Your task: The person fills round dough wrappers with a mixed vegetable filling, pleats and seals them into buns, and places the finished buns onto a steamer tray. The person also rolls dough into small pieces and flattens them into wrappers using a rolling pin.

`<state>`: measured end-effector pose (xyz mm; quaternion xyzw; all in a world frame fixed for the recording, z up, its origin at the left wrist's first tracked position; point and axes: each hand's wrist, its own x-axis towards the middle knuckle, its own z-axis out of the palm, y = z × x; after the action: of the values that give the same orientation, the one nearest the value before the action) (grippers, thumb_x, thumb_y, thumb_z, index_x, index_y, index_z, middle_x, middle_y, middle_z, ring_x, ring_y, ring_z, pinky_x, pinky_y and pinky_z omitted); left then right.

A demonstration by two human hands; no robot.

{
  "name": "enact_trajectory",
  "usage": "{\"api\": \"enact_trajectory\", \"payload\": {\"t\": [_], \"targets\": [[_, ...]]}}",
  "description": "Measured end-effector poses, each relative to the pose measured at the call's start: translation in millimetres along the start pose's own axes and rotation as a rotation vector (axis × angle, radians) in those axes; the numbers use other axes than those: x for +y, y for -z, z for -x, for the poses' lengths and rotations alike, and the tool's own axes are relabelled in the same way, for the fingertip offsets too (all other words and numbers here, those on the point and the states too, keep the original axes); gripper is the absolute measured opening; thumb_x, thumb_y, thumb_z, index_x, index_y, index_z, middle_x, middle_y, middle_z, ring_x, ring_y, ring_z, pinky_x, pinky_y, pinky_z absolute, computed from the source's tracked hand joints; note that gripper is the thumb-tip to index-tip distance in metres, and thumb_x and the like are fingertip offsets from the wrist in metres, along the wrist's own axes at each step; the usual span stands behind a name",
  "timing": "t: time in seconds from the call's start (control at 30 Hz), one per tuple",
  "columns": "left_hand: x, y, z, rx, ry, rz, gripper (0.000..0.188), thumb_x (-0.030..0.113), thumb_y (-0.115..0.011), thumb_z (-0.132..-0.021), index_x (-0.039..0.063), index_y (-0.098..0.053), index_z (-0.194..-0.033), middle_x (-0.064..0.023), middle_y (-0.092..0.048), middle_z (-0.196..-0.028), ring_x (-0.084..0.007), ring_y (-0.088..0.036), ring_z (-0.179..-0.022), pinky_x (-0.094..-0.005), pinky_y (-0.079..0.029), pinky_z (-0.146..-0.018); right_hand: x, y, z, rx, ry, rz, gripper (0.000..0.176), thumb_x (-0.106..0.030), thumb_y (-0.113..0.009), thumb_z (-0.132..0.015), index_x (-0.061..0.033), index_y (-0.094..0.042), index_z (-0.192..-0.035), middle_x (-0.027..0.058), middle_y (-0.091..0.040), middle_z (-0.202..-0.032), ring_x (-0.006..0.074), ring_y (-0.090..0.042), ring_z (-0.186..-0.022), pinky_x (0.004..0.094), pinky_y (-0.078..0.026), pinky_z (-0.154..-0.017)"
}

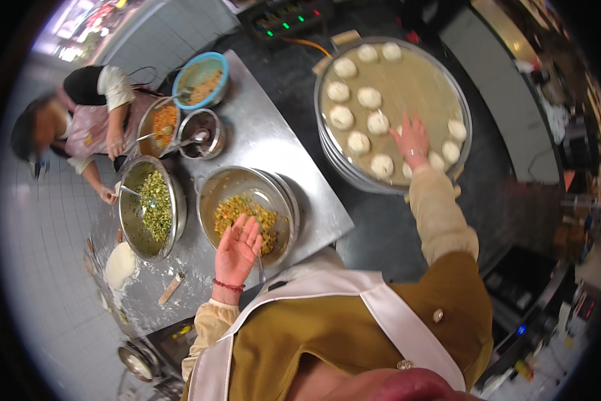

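My right hand (412,138) is stretched palm-down over a round steamer tray (415,90), its fingers extended and apart. White pleated buns (369,97) stand spaced over the tray's tan liner. A sliver of a white bun (399,129) shows beside my thumb; my hand hides the rest, and any touch between them. My left hand (236,250) is palm-up and holds nothing, its fingers slightly curled. It is above the near edge of a steel bowl (207,200) of chopped yellow filling (230,208). A utensil handle (261,270) leans over that bowl's rim.
A co-worker (100,118) stands across the steel table (275,135), a hand near a steel bowl of green filling (157,210). Further bowls include a blue-rimmed basin (225,82). Flattened dough (120,265) and a rolling pin (171,288) lie on the floured end.
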<state>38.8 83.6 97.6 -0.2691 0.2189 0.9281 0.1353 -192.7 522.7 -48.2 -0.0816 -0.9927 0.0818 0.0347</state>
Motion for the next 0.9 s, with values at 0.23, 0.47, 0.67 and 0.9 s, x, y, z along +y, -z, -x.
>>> {"api": "enact_trajectory", "payload": {"t": [0.23, 0.47, 0.67, 0.9], "targets": [[33.5, -7.1, 22.0, -0.160, -0.043, -0.090, 0.051, 0.034, -0.038, -0.101, 0.011, -0.030, -0.146, -0.0098, -0.030, -0.151, -0.0228, -0.033, -0.137, -0.0387, -0.033, -0.108, -112.4, 121.7, 16.7, 0.430, 0.452, -0.326, 0.058, -0.031, -0.067, -0.084, -0.0105, -0.046, -0.134, 0.0183, -0.034, -0.143, 0.0380, -0.031, -0.132, 0.0476, -0.028, -0.107], [122.9, 14.0, 79.3, -0.528, -0.234, -0.474, 0.038, 0.028, -0.039, -0.101, 0.001, -0.053, -0.124, -0.0151, -0.038, -0.146, -0.0246, -0.033, -0.137, -0.0372, -0.026, -0.110, -250.3, 265.7, 105.7, 0.806, 0.589, -0.728, 0.011, -0.007, -0.070, -0.080, -0.0046, -0.062, -0.086, 0.0093, -0.058, -0.114, 0.0287, -0.051, -0.113, 0.0391, -0.040, -0.096], [215.4, 53.7, 160.2, -0.544, -0.513, -0.826, 0.037, 0.007, -0.056, -0.089, -0.002, -0.054, -0.125, -0.0145, -0.048, -0.138, -0.0239, -0.046, -0.127, -0.0375, -0.038, -0.106, -371.0, 304.1, 199.6, 0.686, 0.703, -0.888, 0.032, 0.002, -0.062, -0.084, -0.0003, -0.057, -0.115, 0.0125, -0.056, -0.114, 0.0242, -0.056, -0.104, 0.0345, -0.046, -0.086], [268.1, 88.4, 209.7, -0.472, -0.405, -0.587, 0.036, 0.016, -0.049, -0.096, 0.000, -0.052, -0.129, -0.0092, -0.053, -0.133, -0.0173, -0.049, -0.122, -0.0291, -0.040, -0.100, -491.5, 320.0, 255.4, 0.761, 0.883, -0.572, 0.048, -0.009, -0.067, -0.083, -0.0021, -0.052, -0.128, 0.0158, -0.049, -0.130, 0.0323, -0.044, -0.121, 0.0393, -0.036, -0.101]]}}
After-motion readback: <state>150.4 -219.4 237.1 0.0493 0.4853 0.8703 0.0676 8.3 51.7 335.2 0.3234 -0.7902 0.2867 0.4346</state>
